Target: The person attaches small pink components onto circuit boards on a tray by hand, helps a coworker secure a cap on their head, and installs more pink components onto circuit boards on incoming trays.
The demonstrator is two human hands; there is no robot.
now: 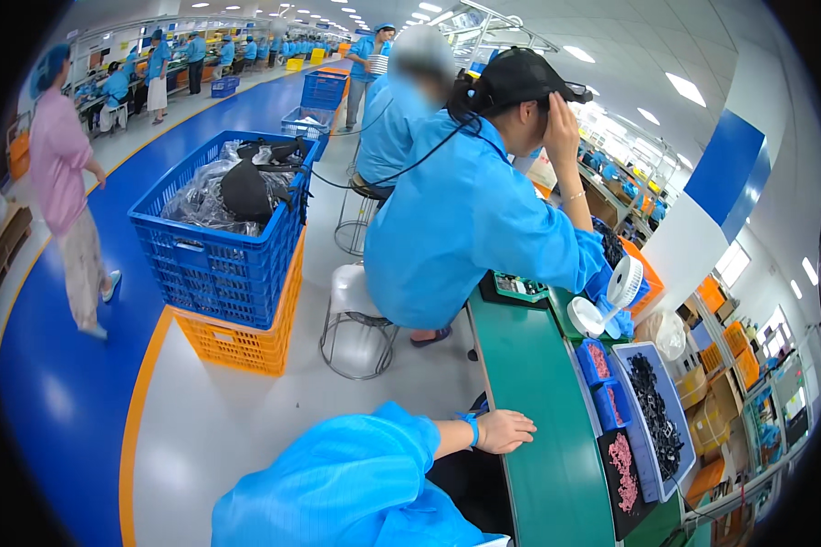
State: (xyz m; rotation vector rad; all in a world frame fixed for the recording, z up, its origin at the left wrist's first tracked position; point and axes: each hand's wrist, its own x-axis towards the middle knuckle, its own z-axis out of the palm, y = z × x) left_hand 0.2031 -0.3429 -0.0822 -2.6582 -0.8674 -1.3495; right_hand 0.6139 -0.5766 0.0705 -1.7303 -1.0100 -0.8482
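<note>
Blue sleeve (pixel 337 483) nearest, running to wristband (pixel 468 428) and left grip (pixel 506 431) at edge of green surface (pixel 543 401): fingers extended, close together, nothing seen held, underside hidden. Right grip out of view. Across surface: pink parts (pixel 623 472) on black mat (pixel 623 525), just beside pale blue tray (pixel 652 490) of black parts (pixel 657 415). Co-worker (pixel 474 219) seated farther along, raised hand (pixel 561 132) at cap (pixel 531 80).

- A factory assembly hall: many workers in light-blue smocks and caps (pixel 195 62) lined up in the distance.
- A long, flat green surface (pixel 543 428) with a pale-blue rectangular plastic tray (pixel 648 479) of small black parts (pixel 657 410) beside it.
- Stacked blue (pixel 212 281) and orange slatted plastic crates (pixel 237 343).
- A glossy blue floor aisle (pixel 73 401), orange-edged.
- Rows of white ceiling lights (pixel 685 88).
</note>
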